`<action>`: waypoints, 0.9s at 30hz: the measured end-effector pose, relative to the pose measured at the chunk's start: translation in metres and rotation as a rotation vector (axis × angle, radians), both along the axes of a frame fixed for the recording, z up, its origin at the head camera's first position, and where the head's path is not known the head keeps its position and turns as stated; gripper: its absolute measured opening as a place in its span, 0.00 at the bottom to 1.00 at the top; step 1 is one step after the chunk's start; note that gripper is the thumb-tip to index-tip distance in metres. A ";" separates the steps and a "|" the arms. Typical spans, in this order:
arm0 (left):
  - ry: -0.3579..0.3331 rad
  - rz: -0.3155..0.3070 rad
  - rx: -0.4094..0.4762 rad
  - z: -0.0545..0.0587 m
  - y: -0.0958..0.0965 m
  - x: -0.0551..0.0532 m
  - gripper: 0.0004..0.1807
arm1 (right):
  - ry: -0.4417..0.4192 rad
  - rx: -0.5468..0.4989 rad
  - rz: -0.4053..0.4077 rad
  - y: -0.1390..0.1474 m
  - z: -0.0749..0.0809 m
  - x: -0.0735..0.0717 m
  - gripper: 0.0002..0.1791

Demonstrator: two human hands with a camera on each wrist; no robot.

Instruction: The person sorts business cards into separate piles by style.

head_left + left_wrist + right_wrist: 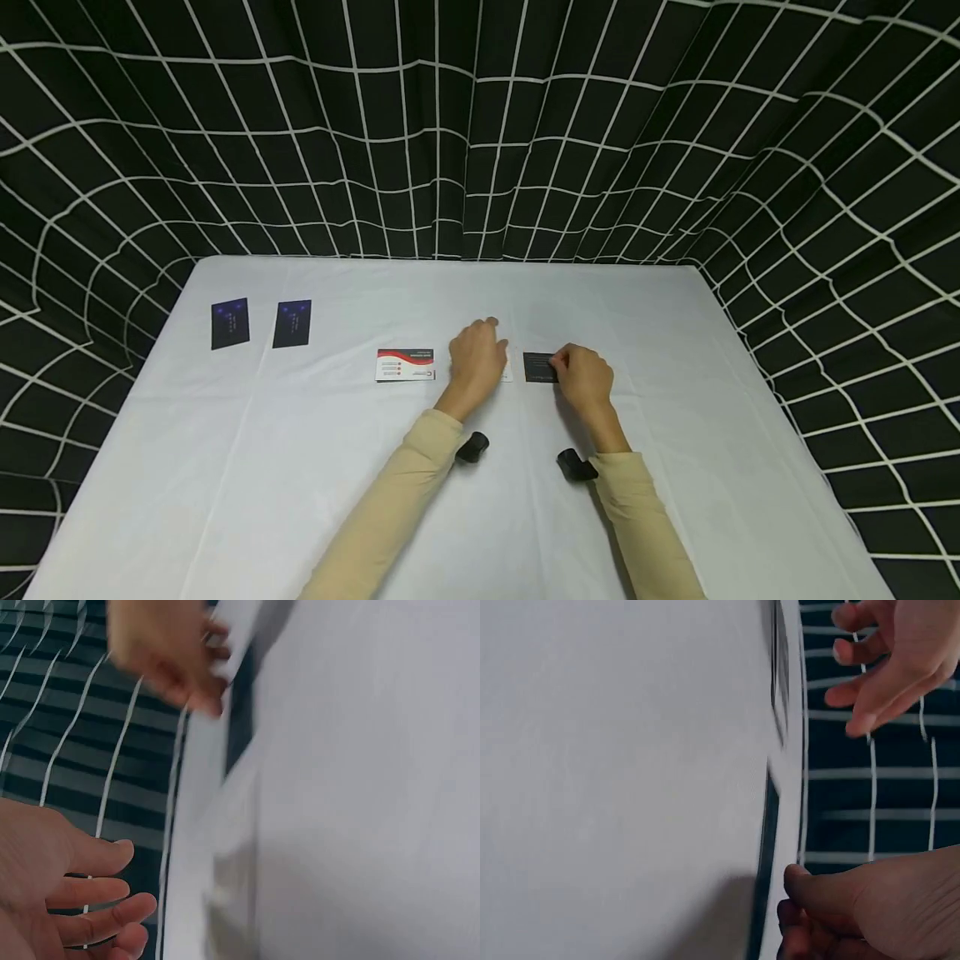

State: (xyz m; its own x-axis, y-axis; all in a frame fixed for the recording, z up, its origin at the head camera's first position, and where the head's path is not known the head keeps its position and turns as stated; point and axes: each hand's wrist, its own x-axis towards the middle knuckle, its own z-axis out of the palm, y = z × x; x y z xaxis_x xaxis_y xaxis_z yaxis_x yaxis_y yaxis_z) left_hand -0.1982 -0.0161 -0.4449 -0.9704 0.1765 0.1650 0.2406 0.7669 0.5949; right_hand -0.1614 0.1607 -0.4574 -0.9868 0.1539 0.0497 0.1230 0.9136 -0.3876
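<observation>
In the head view a black card [537,368] lies flat on the white tablecloth. My right hand [587,375] is over its right end, thumb and fingertips loosely curled and close together. The right wrist view shows that hand [870,907] by the dark card [765,847], with no card visible between the fingers; contact is unclear. My left hand [477,358] is raised over a white card [507,368], covering most of it. In the left wrist view the left hand [67,892] has its fingers loosely spread with nothing between them.
Left of my left hand lies a red-and-white card [405,364], with a dark edge below it. Two dark blue cards [229,323] [292,323] lie at the back left. A black gridded curtain [465,125] surrounds the table [300,500]. Black wrist cameras jut from both sleeves.
</observation>
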 end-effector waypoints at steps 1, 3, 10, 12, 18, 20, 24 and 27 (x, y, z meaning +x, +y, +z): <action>-0.012 0.044 0.020 0.002 -0.013 -0.004 0.19 | 0.015 0.008 0.021 -0.008 0.001 -0.002 0.09; -0.040 0.142 0.064 0.006 -0.042 -0.011 0.19 | 0.038 0.014 0.080 -0.025 0.003 -0.007 0.08; -0.107 0.538 0.091 0.007 -0.145 -0.028 0.31 | 0.004 0.017 0.294 -0.110 0.018 -0.046 0.07; -0.117 0.652 0.057 0.002 -0.173 -0.031 0.40 | -0.003 0.003 0.380 -0.139 0.019 -0.059 0.11; -0.271 0.811 -0.065 -0.021 -0.226 -0.026 0.55 | -0.039 -0.080 0.659 -0.239 0.011 -0.095 0.23; -0.276 0.817 -0.097 -0.027 -0.232 -0.024 0.53 | -0.072 -0.088 0.718 -0.272 0.007 -0.106 0.25; -0.189 0.859 -0.098 -0.030 -0.236 -0.025 0.40 | -0.131 -0.096 0.781 -0.322 -0.001 -0.124 0.29; -0.145 0.886 -0.048 -0.030 -0.237 -0.027 0.28 | -0.164 -0.035 0.777 -0.344 -0.003 -0.133 0.33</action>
State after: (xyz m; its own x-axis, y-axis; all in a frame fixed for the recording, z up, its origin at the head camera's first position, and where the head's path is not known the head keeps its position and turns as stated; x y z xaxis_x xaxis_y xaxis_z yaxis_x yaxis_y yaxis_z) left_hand -0.2251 -0.2528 -0.4745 -0.7649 -0.6428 0.0424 -0.5255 0.6606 0.5361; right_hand -0.2941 -0.1832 -0.4606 -0.8066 -0.5829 -0.0978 -0.4867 0.7490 -0.4496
